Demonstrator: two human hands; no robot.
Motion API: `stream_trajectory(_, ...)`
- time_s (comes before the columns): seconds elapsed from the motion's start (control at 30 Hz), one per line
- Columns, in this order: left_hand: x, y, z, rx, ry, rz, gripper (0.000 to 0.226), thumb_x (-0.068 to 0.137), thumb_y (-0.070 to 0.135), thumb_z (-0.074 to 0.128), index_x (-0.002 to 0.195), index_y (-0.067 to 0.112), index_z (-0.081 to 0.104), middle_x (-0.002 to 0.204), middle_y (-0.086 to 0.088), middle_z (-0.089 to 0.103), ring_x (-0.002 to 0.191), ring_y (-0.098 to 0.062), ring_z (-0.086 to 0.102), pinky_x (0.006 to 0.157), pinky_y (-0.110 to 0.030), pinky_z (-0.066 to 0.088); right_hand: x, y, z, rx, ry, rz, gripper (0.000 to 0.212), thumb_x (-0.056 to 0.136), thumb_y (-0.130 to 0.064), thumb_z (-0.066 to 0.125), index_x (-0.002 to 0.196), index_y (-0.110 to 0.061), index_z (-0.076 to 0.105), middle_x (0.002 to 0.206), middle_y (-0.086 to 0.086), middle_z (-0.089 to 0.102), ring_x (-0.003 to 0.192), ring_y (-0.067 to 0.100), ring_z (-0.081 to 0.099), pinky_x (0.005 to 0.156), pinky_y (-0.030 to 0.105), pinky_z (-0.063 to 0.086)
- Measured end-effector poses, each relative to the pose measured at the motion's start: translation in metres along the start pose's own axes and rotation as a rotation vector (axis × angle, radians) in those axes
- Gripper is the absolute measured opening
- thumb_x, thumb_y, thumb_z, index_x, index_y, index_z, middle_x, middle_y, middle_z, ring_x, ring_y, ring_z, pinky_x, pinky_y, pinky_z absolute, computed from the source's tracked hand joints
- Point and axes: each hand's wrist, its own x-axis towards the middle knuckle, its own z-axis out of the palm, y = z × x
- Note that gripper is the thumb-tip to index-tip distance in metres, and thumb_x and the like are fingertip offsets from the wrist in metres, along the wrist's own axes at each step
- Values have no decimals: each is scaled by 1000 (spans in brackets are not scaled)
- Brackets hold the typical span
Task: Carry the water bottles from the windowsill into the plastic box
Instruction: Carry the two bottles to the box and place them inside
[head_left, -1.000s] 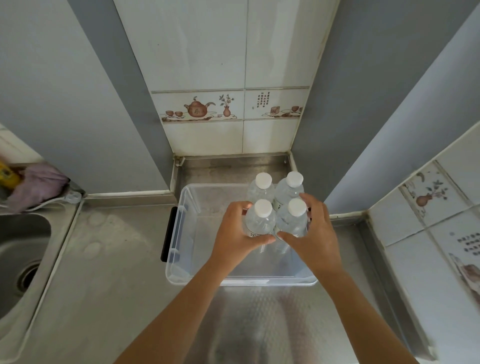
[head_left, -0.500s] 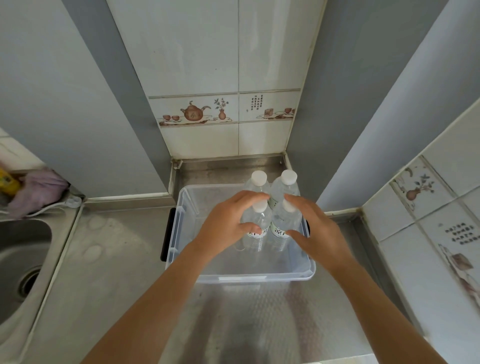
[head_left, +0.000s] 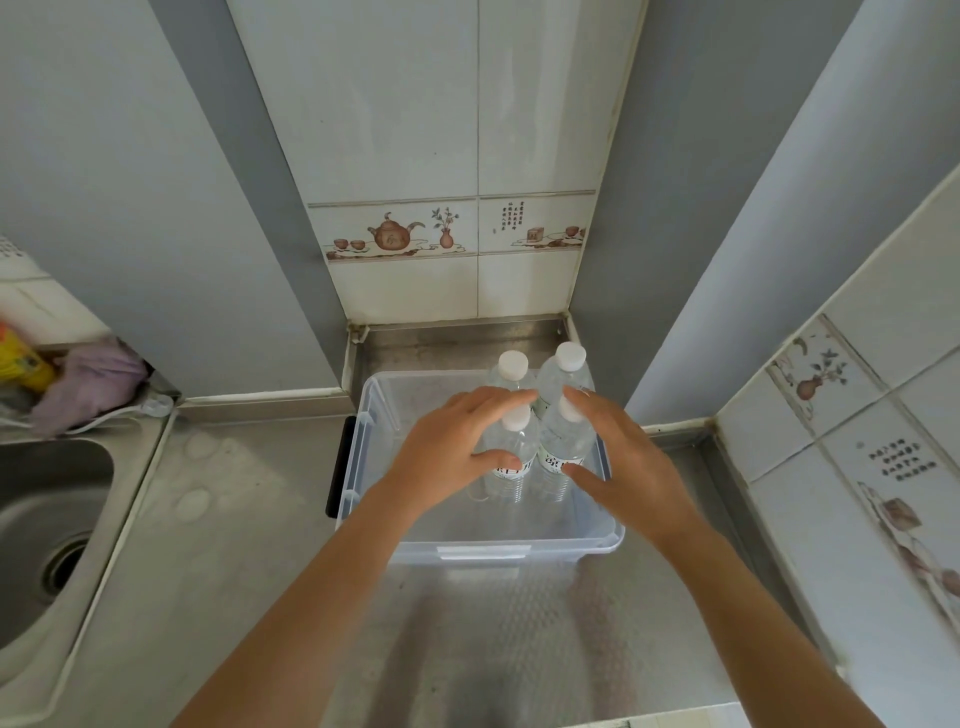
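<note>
A clear plastic box (head_left: 467, 552) with a black side handle stands on the steel counter in the corner. Several clear water bottles with white caps stand upright in its right half. The two rear bottles (head_left: 566, 366) are at the back wall, and the two front bottles (head_left: 511, 460) stand just before them. My left hand (head_left: 447, 449) curves around the front left bottle with its fingers spread. My right hand (head_left: 631, 462) mirrors it beside the front right bottle (head_left: 563, 447). Both hands look loosened off the bottles.
The steel counter (head_left: 234, 519) runs left to a sink (head_left: 47, 525) with a drain. A purple cloth (head_left: 88, 382) and a yellow item lie on the ledge behind the sink. Tiled walls close in at the back and on the right.
The two front bottles went down into the box and now stand on its floor. My fingers have opened from a firm grip around them, and the view has shifted slightly.
</note>
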Motion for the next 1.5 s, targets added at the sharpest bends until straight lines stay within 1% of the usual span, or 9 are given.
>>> stream_trajectory(0.13,-4,2,0,15,-4,13,73,80,33,76,144,35,41,136,9,55,120,-17,53,91,-37,51,-2,-2,-8,-52,17,11,76,81,-42,69,144,-38,26,153,-6,34,136,22,40,101,45,46)
stream_trajectory(0.33,-1,6,-1,36,41,-28,65,76,27,79,135,29,51,129,10,60,116,-16,56,87,-38,52,-3,-8,-13,-105,40,0,72,80,-36,73,142,-28,38,148,-2,42,130,25,47,98,41,45)
stream_trajectory(0.47,3,12,7,106,89,-7,52,77,17,77,123,18,54,121,3,60,110,-21,56,76,-42,54,-4,-8,-11,-67,41,4,71,79,-26,75,140,-25,40,142,-3,50,123,24,54,95,36,47)
stream_trajectory(0.67,7,16,13,130,124,-3,50,76,8,76,120,14,54,118,-2,59,106,-24,57,71,-41,55,-7,-7,-13,-48,31,12,71,79,-24,75,141,-26,40,141,-3,50,120,25,56,93,38,48)
stream_trajectory(1.0,10,27,-15,153,-34,-161,61,79,31,77,135,25,53,137,9,55,125,-16,49,94,-36,46,-16,-10,-24,-104,-39,9,67,84,-38,67,143,-30,35,150,-5,39,133,21,43,104,38,40)
stream_trajectory(1.1,3,33,-16,131,20,-178,59,83,36,73,137,24,51,139,7,54,128,-17,48,98,-35,43,-22,-12,-33,-120,-23,3,55,86,-38,64,137,-29,44,146,-5,44,132,18,43,104,34,39)
stream_trajectory(1.23,-14,47,-15,83,143,-223,55,87,38,68,137,24,50,138,7,55,128,-14,48,96,-28,40,-41,-16,-44,-67,43,19,36,85,-36,66,120,-30,60,126,-9,61,115,14,55,91,30,46)
stream_trajectory(1.37,-35,71,-17,123,241,-240,47,90,39,64,133,24,54,132,8,59,122,-13,52,89,-26,44,-68,-25,-51,-64,34,37,32,86,-38,63,117,-34,60,123,-13,61,114,10,54,87,27,45)
stream_trajectory(1.5,-58,97,-22,109,209,-252,37,90,45,61,125,31,59,125,18,62,115,-6,57,88,-28,48,-98,-41,-59,-69,57,45,33,86,-40,63,118,-33,60,122,-16,61,108,9,58,85,29,50)
